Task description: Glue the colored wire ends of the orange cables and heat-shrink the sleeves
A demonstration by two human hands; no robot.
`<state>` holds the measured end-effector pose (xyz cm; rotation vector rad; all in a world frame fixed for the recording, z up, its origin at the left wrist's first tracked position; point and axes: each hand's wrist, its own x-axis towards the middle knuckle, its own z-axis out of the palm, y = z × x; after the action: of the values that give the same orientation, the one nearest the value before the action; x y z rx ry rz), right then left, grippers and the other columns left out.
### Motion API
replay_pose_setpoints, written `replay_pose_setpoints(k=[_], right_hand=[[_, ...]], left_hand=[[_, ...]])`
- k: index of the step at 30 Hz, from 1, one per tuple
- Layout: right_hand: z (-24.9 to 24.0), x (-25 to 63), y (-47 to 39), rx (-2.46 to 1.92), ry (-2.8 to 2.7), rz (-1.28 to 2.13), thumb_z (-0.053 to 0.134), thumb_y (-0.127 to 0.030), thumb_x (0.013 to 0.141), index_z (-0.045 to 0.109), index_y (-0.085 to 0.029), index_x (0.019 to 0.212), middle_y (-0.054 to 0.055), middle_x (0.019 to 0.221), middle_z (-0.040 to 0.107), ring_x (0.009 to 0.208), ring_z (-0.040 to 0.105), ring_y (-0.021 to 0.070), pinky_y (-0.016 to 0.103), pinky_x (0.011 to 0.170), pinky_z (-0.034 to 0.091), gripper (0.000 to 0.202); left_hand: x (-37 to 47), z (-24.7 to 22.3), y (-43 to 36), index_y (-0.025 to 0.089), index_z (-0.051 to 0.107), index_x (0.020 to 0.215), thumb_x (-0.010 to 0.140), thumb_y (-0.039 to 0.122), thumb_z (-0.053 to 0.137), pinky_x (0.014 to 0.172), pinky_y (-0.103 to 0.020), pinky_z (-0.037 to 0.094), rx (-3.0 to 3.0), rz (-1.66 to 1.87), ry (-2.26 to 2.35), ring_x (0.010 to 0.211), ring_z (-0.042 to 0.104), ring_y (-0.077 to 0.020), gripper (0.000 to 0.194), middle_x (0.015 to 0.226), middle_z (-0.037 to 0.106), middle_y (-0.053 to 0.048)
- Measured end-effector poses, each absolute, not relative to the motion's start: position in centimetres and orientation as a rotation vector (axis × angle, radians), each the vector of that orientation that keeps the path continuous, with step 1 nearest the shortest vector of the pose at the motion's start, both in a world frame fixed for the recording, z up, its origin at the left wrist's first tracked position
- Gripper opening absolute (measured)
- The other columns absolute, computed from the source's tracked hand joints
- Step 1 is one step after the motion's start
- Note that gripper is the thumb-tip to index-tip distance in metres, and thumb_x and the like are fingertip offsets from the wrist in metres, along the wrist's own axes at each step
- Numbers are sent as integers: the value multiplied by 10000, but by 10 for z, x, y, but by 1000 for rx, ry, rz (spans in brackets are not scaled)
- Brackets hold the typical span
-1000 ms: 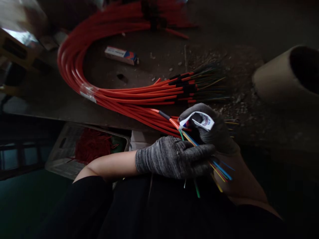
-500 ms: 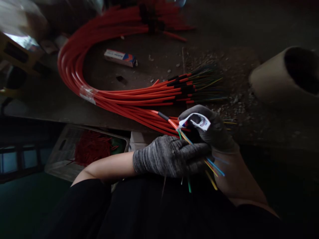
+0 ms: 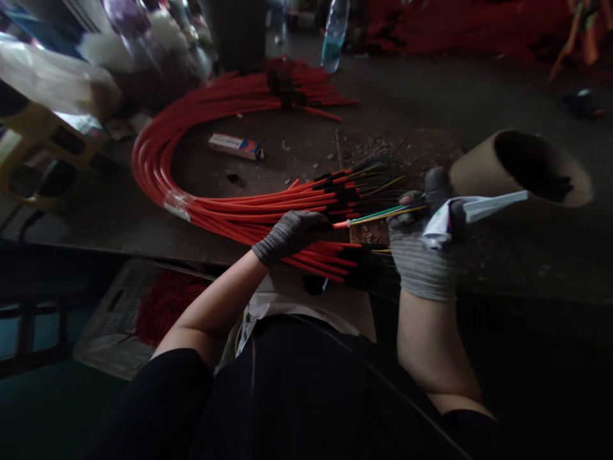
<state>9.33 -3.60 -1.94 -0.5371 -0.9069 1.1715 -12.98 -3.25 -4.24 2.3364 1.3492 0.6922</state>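
My left hand [image 3: 293, 236], in a grey knit glove, is closed round an orange cable [image 3: 341, 225] just behind its stripped end. Thin green, yellow and white wires [image 3: 376, 215] run from that end to the fingers of my right hand [image 3: 421, 262]. That hand, gloved too, is closed on a crumpled white tube [image 3: 438, 229] and touches the wires. A pale blue length [image 3: 495, 206] juts out to its right; whether it is wire or part of the tube I cannot tell. Beneath and behind lies a taped, curved bundle of orange cables [image 3: 148, 147] with black-banded ends.
A small printed box [image 3: 234, 146] lies inside the bundle's curve. At the right a cardboard tube [image 3: 479, 165] rests on the bench, near scattered scraps. A plastic bottle [image 3: 334, 38] stands at the back, a yellow tool [image 3: 45, 150] at the left. Below is a crate [image 3: 103, 345] with red pieces.
Both hands have moved up and away from my lap over the bench. My left hand has shifted from the loose wires to the orange cable; my right hand has gone right with the white tube.
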Motion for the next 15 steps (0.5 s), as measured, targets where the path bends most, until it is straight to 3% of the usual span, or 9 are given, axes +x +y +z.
replay_pose_setpoints(k=[2,5,7,9,11,13,15], right_hand=[[-31,98,-33,-522,-857,1248,650,-503,871,740,-323,1055,-17,876,685,618,553,100,218,566,519,272],[-48,118,-35,-533,-793,1341,630,-522,877,737,-308,1035,-4,941,717,618,567,103,241,573,542,287],[-52,137,-41,-573,-733,1291,615,-509,875,749,-293,1021,29,1041,736,736,654,143,294,632,589,293],[-50,153,-48,-599,-658,1163,598,-486,880,764,-280,1001,38,1115,737,934,707,176,336,765,626,291],[-48,157,-52,-611,-650,1095,585,-500,889,769,-279,1008,22,1151,736,1088,700,176,351,909,617,311],[-52,145,-48,-648,-785,1135,569,-553,888,763,-303,1034,5,1166,742,1135,694,183,396,967,604,348],[-62,127,-38,-716,-1016,1131,514,-617,895,750,-333,1033,4,1117,758,1072,716,207,461,914,620,394]], left_hand=[[-118,-43,-33,149,754,1113,923,251,686,863,-235,557,2342,823,1247,970,761,-191,226,1028,799,-75],[-99,-49,-35,156,667,1295,935,278,662,896,-257,561,2340,877,1150,1058,741,-210,380,1161,771,-99],[-91,-54,-33,127,593,1377,925,283,663,856,-272,572,2301,767,1217,1020,741,-220,483,1153,764,-119],[-85,-56,-24,106,605,1346,933,270,637,837,-285,570,2290,613,1354,975,734,-221,445,1134,752,-131],[-79,-52,-10,123,651,1287,955,230,572,874,-322,554,2396,447,1472,1060,701,-247,358,1210,709,-154],[-69,-43,6,119,681,1238,967,205,505,894,-376,536,2570,232,1555,1172,644,-304,334,1265,664,-193],[-57,-31,17,77,681,1207,971,218,477,892,-414,524,2692,33,1572,1199,612,-346,343,1237,652,-233]])
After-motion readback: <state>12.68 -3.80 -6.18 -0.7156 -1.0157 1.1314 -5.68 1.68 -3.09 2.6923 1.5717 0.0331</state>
